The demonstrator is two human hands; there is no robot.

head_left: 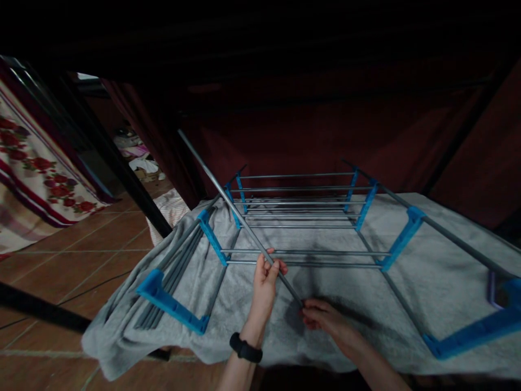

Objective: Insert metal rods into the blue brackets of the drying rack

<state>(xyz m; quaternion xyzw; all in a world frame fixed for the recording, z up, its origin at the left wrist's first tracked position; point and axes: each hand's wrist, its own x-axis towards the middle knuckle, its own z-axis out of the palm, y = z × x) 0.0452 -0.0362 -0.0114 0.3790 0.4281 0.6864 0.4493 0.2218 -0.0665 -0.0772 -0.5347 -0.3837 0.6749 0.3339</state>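
A long grey metal rod slants from upper left down to the lower middle. My left hand, with a black band on the wrist, is closed around the rod near its lower part. My right hand pinches the rod's lower end against the grey blanket. Just beyond my hands lies a partly built rack of grey bars and blue plastic connectors. A loose blue connector sits at the left beside a bundle of spare grey rods.
The grey blanket covers a low surface, hanging over its left edge onto the brown tiled floor. A flowered cloth hangs at far left. Dark red curtains and black frame posts stand behind. Another blue connector lies at right.
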